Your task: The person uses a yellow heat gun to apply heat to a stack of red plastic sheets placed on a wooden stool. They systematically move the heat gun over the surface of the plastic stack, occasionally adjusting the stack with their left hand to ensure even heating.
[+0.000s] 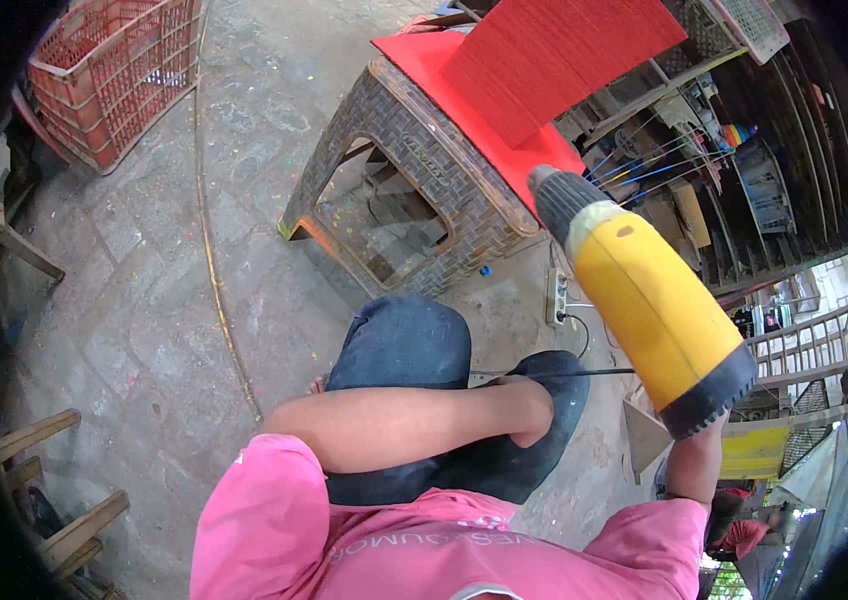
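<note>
My right hand (709, 432) holds up a yellow heat gun (659, 300) with a dark rear cap and a dark ribbed nozzle. The fingers and grip are hidden behind its body. In the picture the nozzle tip overlaps the edge of a bright red sheet (424, 60) lying on a brown woven-pattern plastic stool (424, 165). Over that sheet rises a second, ribbed red sheet (564, 65), slanted upward. Across my lap lies my left forearm, and my left hand (532, 425) hangs bent down by my right knee, its fingers out of sight.
A white power strip (556, 297) with plugged cords lies beyond my right knee. One black cord (594, 372) runs to the heat gun. A thin hose (206, 240) crosses the stone floor. At the far left stands a red plastic crate (129, 90); wooden pieces (84, 525) lie near left.
</note>
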A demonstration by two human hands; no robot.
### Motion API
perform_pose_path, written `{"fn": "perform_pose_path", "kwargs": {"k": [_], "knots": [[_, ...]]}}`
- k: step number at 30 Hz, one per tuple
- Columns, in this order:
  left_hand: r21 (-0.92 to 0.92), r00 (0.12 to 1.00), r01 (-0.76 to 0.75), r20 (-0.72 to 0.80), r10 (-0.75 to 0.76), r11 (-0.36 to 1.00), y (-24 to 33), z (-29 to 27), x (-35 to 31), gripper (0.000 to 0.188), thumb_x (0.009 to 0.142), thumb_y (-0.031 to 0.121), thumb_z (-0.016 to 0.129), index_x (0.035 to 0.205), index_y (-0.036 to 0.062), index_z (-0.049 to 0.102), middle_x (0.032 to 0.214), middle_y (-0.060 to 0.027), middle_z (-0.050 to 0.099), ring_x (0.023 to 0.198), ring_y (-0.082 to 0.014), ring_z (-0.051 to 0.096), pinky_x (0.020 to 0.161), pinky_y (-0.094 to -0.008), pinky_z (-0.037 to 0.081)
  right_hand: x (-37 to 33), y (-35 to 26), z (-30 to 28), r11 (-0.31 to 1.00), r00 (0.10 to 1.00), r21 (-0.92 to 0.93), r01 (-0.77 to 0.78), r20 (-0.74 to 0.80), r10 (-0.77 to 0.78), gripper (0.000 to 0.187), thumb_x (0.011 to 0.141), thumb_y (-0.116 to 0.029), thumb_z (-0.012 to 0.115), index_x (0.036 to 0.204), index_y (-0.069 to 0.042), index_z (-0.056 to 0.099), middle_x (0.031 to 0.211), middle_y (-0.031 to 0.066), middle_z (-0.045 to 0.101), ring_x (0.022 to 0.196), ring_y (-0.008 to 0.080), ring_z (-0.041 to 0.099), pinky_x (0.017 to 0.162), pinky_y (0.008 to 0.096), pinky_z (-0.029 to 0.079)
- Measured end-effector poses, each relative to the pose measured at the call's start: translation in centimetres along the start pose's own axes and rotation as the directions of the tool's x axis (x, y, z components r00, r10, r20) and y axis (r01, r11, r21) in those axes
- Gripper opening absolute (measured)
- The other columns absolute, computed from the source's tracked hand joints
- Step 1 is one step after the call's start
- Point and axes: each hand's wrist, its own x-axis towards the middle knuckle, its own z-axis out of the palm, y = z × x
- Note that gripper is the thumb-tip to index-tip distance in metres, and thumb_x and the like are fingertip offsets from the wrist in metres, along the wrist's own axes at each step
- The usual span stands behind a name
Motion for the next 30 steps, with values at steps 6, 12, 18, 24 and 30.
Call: {"fn": "perform_pose_path", "kwargs": {"k": [6, 12, 18, 24, 30], "knots": [[-0.042, 0.999, -0.026, -0.030, 0.025, 0.999, -0.1, -0.5, -2.7, 0.035, 0.075, 0.014, 0.064, 0.110, 0.0116, 0.070, 0.113, -0.0095, 0.067, 0.105, -0.0314, 0.062, 0.079, -0.0513, 0.050, -3.9, 3.0, -2.0, 0.984, 0.983, -0.158, -0.076, -0.177, 0.048, 0.049, 0.079, -0.009, 0.074, 0.124, -0.004, 0.055, 0.119, 0.0117, 0.061, 0.112, 0.0247, 0.057, 0.097, 0.0380, 0.042], [-0.023, 0.962, -0.043, -0.269, 0.035, 0.999, 1.3, 3.5, -5.6, 0.030, 0.082, 0.017, 0.058, 0.104, 0.0008, 0.070, 0.109, -0.0196, 0.066, 0.104, -0.0339, 0.062, 0.080, -0.0525, 0.046, -7.0, 4.0, -2.1, 0.953, 0.943, -0.264, -0.152, -0.328, 0.059, 0.048, 0.080, -0.009, 0.073, 0.124, -0.004, 0.055, 0.120, 0.0119, 0.061, 0.112, 0.0246, 0.057, 0.097, 0.0380, 0.042], [0.348, 0.519, -0.193, -0.757, 0.396, 0.917, -1.2, 12.6, -10.5, 0.017, 0.076, 0.021, 0.055, 0.075, 0.0059, 0.061, 0.074, -0.0071, 0.061, 0.074, -0.0189, 0.058, 0.078, -0.0306, 0.040, -8.6, 3.3, -2.3, 0.912, 0.923, -0.358, -0.199, -0.381, 0.052, 0.048, 0.080, -0.010, 0.073, 0.125, -0.004, 0.055, 0.120, 0.0122, 0.060, 0.112, 0.0246, 0.056, 0.098, 0.0379, 0.041], [0.276, 0.284, -0.297, -0.889, 0.360, 0.914, -1.5, 12.9, -11.4, 0.029, 0.079, 0.034, 0.054, 0.077, 0.0072, 0.063, 0.077, -0.0044, 0.062, 0.076, -0.0170, 0.055, 0.079, -0.0314, 0.038, -8.5, 3.6, -2.4, 0.900, 0.909, -0.373, -0.224, -0.414, 0.054, 0.048, 0.081, -0.010, 0.072, 0.125, -0.004, 0.054, 0.121, 0.0124, 0.060, 0.113, 0.0246, 0.056, 0.098, 0.0378, 0.041], [0.231, 0.368, -0.436, -0.837, 0.406, 0.870, -2.2, 12.9, -11.5, 0.030, 0.081, 0.035, 0.053, 0.081, 0.0069, 0.063, 0.079, -0.0049, 0.062, 0.081, -0.0179, 0.057, 0.081, -0.0329, 0.038, -6.9, 2.9, -2.7, 0.885, 0.910, -0.404, -0.232, -0.411, 0.051, 0.048, 0.082, -0.010, 0.072, 0.125, -0.003, 0.054, 0.121, 0.0126, 0.060, 0.113, 0.0246, 0.056, 0.098, 0.0378, 0.041]]}}
